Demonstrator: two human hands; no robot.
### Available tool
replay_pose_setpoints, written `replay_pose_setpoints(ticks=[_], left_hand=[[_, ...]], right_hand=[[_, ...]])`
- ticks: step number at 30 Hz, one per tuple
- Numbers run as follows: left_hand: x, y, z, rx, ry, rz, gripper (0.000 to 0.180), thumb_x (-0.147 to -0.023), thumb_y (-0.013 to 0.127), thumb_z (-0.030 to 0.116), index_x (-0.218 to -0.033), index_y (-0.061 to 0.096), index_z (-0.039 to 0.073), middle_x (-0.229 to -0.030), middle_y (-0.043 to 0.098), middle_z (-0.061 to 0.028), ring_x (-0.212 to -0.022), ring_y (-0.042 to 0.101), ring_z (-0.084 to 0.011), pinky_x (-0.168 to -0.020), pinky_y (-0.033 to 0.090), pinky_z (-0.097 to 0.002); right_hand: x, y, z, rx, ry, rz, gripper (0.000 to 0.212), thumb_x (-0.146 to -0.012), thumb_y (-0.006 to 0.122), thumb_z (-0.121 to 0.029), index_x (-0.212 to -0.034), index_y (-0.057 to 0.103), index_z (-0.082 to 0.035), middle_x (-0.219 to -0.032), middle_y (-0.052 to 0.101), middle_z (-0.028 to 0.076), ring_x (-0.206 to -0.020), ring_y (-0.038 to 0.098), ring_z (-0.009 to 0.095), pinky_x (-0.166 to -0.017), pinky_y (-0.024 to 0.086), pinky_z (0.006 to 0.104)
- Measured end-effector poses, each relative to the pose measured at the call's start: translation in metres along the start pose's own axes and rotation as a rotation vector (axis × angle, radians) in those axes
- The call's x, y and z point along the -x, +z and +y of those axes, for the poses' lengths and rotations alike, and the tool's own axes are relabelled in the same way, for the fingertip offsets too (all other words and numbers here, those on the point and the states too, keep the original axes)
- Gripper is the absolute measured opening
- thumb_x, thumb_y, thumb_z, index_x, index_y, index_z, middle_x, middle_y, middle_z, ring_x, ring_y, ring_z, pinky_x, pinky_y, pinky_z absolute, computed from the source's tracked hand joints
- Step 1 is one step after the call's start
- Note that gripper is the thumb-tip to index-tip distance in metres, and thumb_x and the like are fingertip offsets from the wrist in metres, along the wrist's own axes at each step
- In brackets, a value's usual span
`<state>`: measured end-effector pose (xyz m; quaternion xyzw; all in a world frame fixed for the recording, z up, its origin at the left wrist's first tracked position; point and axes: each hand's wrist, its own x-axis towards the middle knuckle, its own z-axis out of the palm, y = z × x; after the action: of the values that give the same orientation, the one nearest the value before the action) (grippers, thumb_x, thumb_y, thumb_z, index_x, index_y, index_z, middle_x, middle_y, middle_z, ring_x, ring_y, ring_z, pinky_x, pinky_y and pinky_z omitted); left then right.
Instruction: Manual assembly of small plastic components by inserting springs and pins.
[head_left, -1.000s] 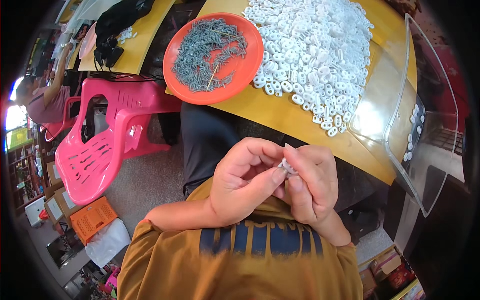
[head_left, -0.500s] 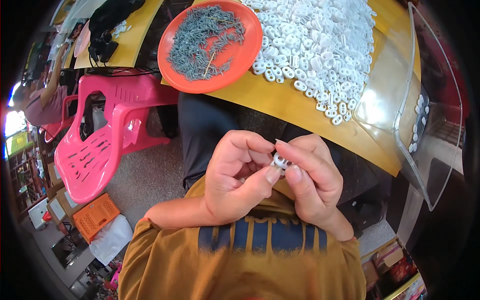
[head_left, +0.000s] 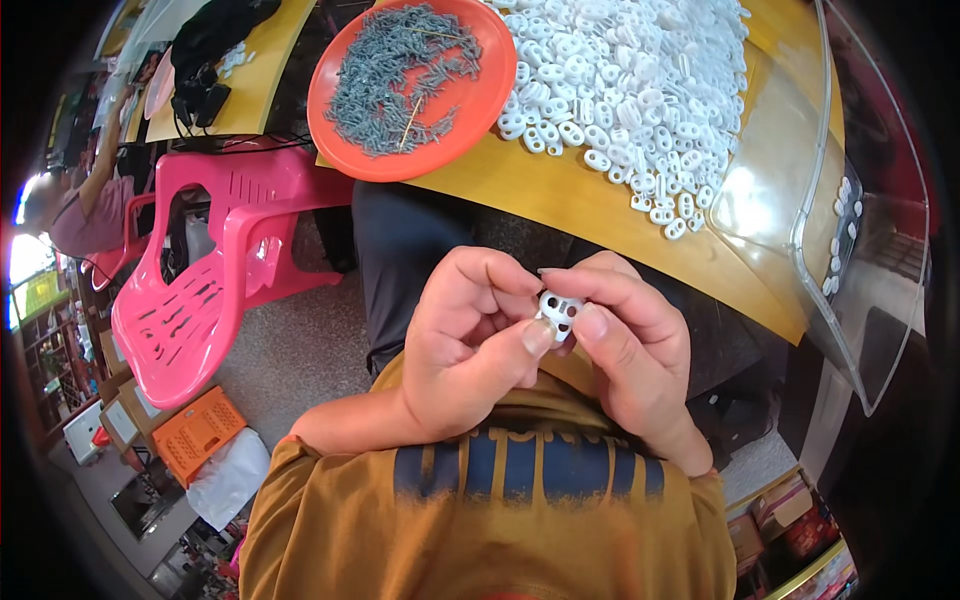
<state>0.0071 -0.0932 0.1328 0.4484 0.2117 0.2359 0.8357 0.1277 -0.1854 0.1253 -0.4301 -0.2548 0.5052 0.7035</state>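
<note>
A small white plastic piece with several dark oval holes (head_left: pixel 558 313) is pinched between both hands above my lap. My left hand (head_left: pixel 475 325) grips its left side between thumb and fingers, the other fingers curled in. From the other side my right hand (head_left: pixel 632 345) holds it with thumb and forefinger. Whether it is one part or two stacked together I cannot tell. Beyond my hands, a big heap of white two-holed oval plastic pieces (head_left: pixel 625 85) covers the table. Left of the heap, an orange-red plate (head_left: pixel 460 130) carries many small grey screw-like pieces (head_left: pixel 400 65).
The yellow tabletop (head_left: pixel 560 185) ends just beyond my hands. A clear plastic bin (head_left: pixel 800 230) stands at the table's right. On the left are a pink plastic chair (head_left: pixel 180 320), an orange crate (head_left: pixel 200 430) and a white bag (head_left: pixel 230 480). Another person (head_left: pixel 95 215) sits far left.
The white piece has been tilted, so its holes now face up more. Both hands have shifted slightly, still pinching it. The table appears slightly higher in the view.
</note>
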Motion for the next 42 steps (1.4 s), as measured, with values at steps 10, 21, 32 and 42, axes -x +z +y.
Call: replay_pose_setpoints(ticks=[10, 21, 32, 42], left_hand=[[-0.002, -0.008, 0.005, 0.082, -0.146, -0.048, 0.022, -0.082, 0.052, 0.001, -0.100, 0.040, 0.004, -0.080, 0.056, -0.0068, -0.055, 0.045, -0.0034, -0.048, 0.037, -0.0159], [-0.001, -0.007, 0.009, 0.137, -0.239, -0.020, 0.021, -0.081, 0.051, -0.001, -0.098, 0.039, 0.004, -0.079, 0.055, -0.0057, -0.058, 0.046, -0.0035, -0.050, 0.037, -0.0157], [-0.003, -0.002, 0.012, 0.157, -0.242, -0.087, 0.022, -0.081, 0.050, -0.002, -0.099, 0.039, 0.004, -0.085, 0.056, -0.0072, -0.069, 0.049, -0.0045, -0.055, 0.037, -0.0158], [-0.003, -0.008, 0.008, 0.095, -0.250, -0.095, 0.022, -0.082, 0.052, 0.002, -0.099, 0.038, 0.005, -0.085, 0.057, -0.0076, -0.062, 0.044, -0.0024, -0.051, 0.035, -0.0155]], right_hand=[[0.000, -0.004, -0.009, 0.099, 0.075, -0.071, 0.026, -0.086, 0.050, -0.004, -0.111, 0.053, 0.004, -0.092, 0.052, 0.008, -0.081, 0.050, 0.012, -0.072, 0.040, 0.0215], [0.000, -0.007, -0.004, 0.280, -0.132, -0.072, 0.024, -0.082, 0.053, 0.002, -0.106, 0.054, 0.005, -0.088, 0.053, 0.007, -0.073, 0.051, 0.011, -0.066, 0.041, 0.0210], [0.003, -0.006, -0.005, -0.282, 0.265, -0.006, 0.023, -0.087, 0.050, -0.002, -0.109, 0.053, 0.004, -0.088, 0.053, 0.002, -0.077, 0.052, 0.006, -0.070, 0.043, 0.0196], [0.002, -0.006, -0.005, -0.262, 0.195, -0.004, 0.025, -0.087, 0.048, -0.001, -0.110, 0.052, 0.005, -0.089, 0.051, 0.003, -0.078, 0.052, 0.006, -0.071, 0.042, 0.0190]])
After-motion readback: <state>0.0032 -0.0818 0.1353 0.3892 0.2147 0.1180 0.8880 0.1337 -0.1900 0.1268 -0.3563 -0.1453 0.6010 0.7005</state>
